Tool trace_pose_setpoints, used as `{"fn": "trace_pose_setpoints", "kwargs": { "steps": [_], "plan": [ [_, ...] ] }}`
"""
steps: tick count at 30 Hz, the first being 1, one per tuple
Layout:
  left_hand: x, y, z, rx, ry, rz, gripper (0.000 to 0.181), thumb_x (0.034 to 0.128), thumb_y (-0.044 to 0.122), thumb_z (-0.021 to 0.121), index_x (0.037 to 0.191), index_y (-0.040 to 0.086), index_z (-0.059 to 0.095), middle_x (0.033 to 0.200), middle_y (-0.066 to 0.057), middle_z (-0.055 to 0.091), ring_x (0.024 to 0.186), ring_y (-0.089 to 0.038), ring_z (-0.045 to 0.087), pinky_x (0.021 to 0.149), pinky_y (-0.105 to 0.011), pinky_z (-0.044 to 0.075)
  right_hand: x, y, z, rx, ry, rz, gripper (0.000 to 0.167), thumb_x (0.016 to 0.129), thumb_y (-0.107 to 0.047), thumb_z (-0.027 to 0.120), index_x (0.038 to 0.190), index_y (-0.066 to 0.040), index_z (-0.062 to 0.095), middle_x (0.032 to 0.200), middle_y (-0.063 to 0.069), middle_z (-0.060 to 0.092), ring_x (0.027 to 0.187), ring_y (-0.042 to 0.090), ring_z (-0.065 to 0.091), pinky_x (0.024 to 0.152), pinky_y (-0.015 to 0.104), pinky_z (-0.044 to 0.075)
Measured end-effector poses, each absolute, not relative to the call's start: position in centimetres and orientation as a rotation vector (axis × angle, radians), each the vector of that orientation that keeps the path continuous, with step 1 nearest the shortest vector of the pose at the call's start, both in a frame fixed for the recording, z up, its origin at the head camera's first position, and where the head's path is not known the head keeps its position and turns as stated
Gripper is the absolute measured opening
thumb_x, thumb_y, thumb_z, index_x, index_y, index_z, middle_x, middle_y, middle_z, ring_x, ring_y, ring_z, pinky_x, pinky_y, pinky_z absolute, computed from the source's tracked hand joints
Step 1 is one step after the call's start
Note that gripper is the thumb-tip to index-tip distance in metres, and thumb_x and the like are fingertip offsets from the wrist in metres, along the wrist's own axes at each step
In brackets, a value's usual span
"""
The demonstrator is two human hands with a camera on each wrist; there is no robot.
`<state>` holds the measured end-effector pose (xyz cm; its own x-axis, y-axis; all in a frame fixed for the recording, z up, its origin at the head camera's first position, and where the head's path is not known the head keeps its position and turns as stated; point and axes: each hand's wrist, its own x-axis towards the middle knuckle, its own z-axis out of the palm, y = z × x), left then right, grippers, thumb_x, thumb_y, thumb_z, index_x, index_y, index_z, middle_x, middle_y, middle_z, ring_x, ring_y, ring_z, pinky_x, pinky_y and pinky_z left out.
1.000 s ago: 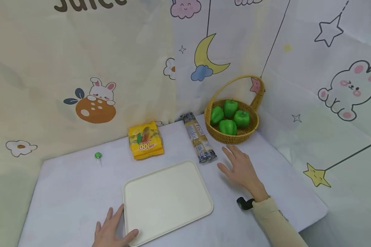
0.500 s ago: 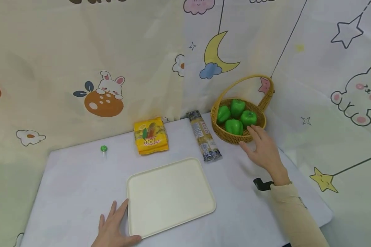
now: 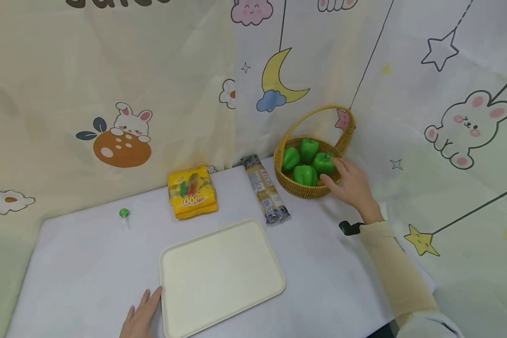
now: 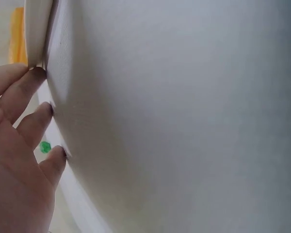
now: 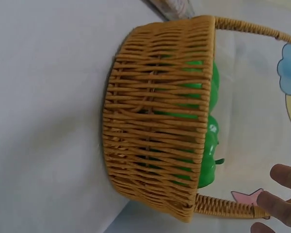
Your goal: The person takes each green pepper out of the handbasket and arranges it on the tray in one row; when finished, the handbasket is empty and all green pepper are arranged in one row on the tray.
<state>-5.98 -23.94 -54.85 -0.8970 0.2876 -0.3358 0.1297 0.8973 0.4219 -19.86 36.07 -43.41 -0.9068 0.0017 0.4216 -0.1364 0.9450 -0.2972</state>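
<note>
My left hand (image 3: 141,315) lies at the left edge of a cream rectangular tray (image 3: 221,279), its fingers extended. In the left wrist view the index fingertip meets the tray rim (image 4: 37,34), while other fingertips rest on the table. My right hand (image 3: 355,185) reaches over the right side of a wicker basket (image 3: 302,190) holding several green bell peppers. Its spread fingertips are close to the rightmost bell pepper (image 3: 322,163); whether they touch it cannot be told. In the right wrist view, fingers (image 5: 281,206) hover above the basket rim, apart from the peppers.
Left of the basket lies a long clear packet with dark ends (image 3: 265,190). A yellow snack bag (image 3: 192,192) stands near the back wall (image 3: 186,94). Farther left is a green lollipop (image 3: 124,213). The white tabletop (image 3: 84,277) ends at the printed cloth walls.
My right hand has moved forward from beside the clear packet to the basket, over its right side. The left hand stays at the tray's edge. The head view has shifted slightly.
</note>
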Motion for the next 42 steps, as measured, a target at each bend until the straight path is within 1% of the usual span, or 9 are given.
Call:
{"fn": "trace_pose_setpoints", "kwargs": {
  "steps": [2,5,9,13,20,24,27,32,42],
  "plan": [
    [-5.7,-24.4,-55.0,0.326,2.679,0.587,0.142,0.0488,0.071,0.086,0.153,-0.004,0.026,0.154,-0.033,0.04,0.143,-0.061,0.028,0.103,-0.088,0.025,-20.5,36.1,-43.8,0.063,-2.72,0.468,0.07,0.094,-0.048,0.058,0.144,0.001,0.049,0.145,0.027,0.053,0.133,0.047,0.05,0.11,0.064,0.044],
    [-5.4,-24.9,-55.2,0.338,2.712,0.591,0.141,0.0457,0.071,0.086,0.151,-0.004,0.03,0.151,-0.032,0.044,0.141,-0.061,0.033,0.1,-0.087,0.029,-21.2,36.3,-44.2,0.02,-2.784,0.488,0.073,0.097,-0.053,0.052,0.148,-0.002,0.045,0.149,0.026,0.049,0.136,0.048,0.046,0.112,0.066,0.041],
    [-5.2,-25.2,-55.1,0.348,2.731,0.598,0.139,0.0459,0.068,0.087,0.151,-0.004,0.03,0.15,-0.033,0.046,0.14,-0.061,0.034,0.099,-0.087,0.031,-21.9,36.8,-44.8,-0.012,-2.835,0.513,0.076,0.099,-0.057,0.046,0.151,-0.003,0.04,0.152,0.026,0.045,0.139,0.049,0.042,0.114,0.068,0.036],
    [-5.1,-25.0,-54.8,0.327,2.738,0.612,0.141,0.044,0.069,0.088,0.151,-0.003,0.031,0.15,-0.031,0.047,0.141,-0.061,0.033,0.1,-0.087,0.029,-22.4,37.4,-44.7,-0.037,-2.853,0.574,0.078,0.097,-0.059,0.048,0.153,-0.004,0.038,0.156,0.026,0.041,0.143,0.049,0.037,0.118,0.068,0.032],
    [-5.6,-24.3,-53.9,0.313,2.745,0.753,0.137,0.0475,0.064,0.092,0.153,0.0,0.032,0.151,-0.033,0.043,0.141,-0.06,0.031,0.106,-0.084,0.025,-24.2,39.0,-43.2,-0.108,-2.9,0.805,0.086,0.097,-0.063,0.048,0.159,-0.009,0.025,0.164,0.023,0.028,0.151,0.048,0.024,0.124,0.067,0.021],
    [-5.8,-23.8,-53.6,0.269,2.689,0.806,0.139,0.0449,0.063,0.093,0.154,0.001,0.032,0.154,-0.033,0.04,0.145,-0.058,0.026,0.111,-0.081,0.021,-25.4,40.2,-42.4,-0.168,-2.893,1.017,0.089,0.096,-0.066,0.046,0.161,-0.012,0.02,0.164,0.021,0.029,0.15,0.048,0.027,0.122,0.069,0.026],
    [-5.7,-23.5,-53.4,0.221,2.644,0.793,0.141,0.0446,0.063,0.093,0.155,0.002,0.03,0.156,-0.032,0.038,0.148,-0.056,0.023,0.115,-0.08,0.017,-26.5,40.7,-42.1,-0.227,-2.876,1.169,0.091,0.094,-0.07,0.046,0.162,-0.017,0.018,0.164,0.019,0.031,0.15,0.046,0.029,0.12,0.069,0.03],
    [-5.4,-23.3,-53.4,0.177,2.612,0.799,0.144,0.0435,0.063,0.093,0.157,0.003,0.028,0.158,-0.03,0.035,0.15,-0.055,0.019,0.116,-0.08,0.012,-27.6,40.7,-42.2,-0.279,-2.866,1.265,0.091,0.092,-0.072,0.047,0.162,-0.02,0.02,0.164,0.016,0.032,0.152,0.043,0.027,0.122,0.067,0.028],
    [-5.2,-23.6,-53.8,0.266,2.703,0.825,0.138,0.0453,0.059,0.094,0.154,0.0,0.032,0.152,-0.034,0.042,0.145,-0.059,0.027,0.11,-0.083,0.021,-29.6,41.2,-42.8,-0.292,-2.93,1.269,0.094,0.09,-0.072,0.052,0.161,-0.017,0.024,0.166,0.017,0.028,0.152,0.045,0.026,0.121,0.07,0.026]
  ]
}}
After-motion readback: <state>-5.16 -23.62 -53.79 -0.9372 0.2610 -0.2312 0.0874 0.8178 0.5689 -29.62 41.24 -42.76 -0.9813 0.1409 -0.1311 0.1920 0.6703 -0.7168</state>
